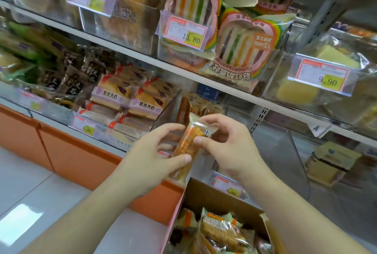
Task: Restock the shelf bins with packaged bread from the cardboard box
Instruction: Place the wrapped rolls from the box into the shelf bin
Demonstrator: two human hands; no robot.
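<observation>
A packaged bread (pixel 188 141) in clear wrap with an orange stripe stands on end in front of the lower shelf. My left hand (pixel 151 156) grips its lower part, thumb on the front. My right hand (pixel 228 141) pinches its upper part between thumb and fingers. Just behind the pack is a clear shelf bin (pixel 171 109) that holds similar orange packs (pixel 183 109) standing upright. Below my forearms the open cardboard box (pixel 220 196) holds several more wrapped breads (pixel 222 231).
Purple-label sandwich packs (pixel 126 96) fill the bin to the left, dark packs (pixel 69 72) further left. Rainbow sandwich packs (pixel 242 48) and price tags (pixel 187 31) sit on the upper shelf. A clear bin (pixel 295 151) stands to the right. An orange shelf base (pixel 77 151) meets the white floor (pixel 30 192).
</observation>
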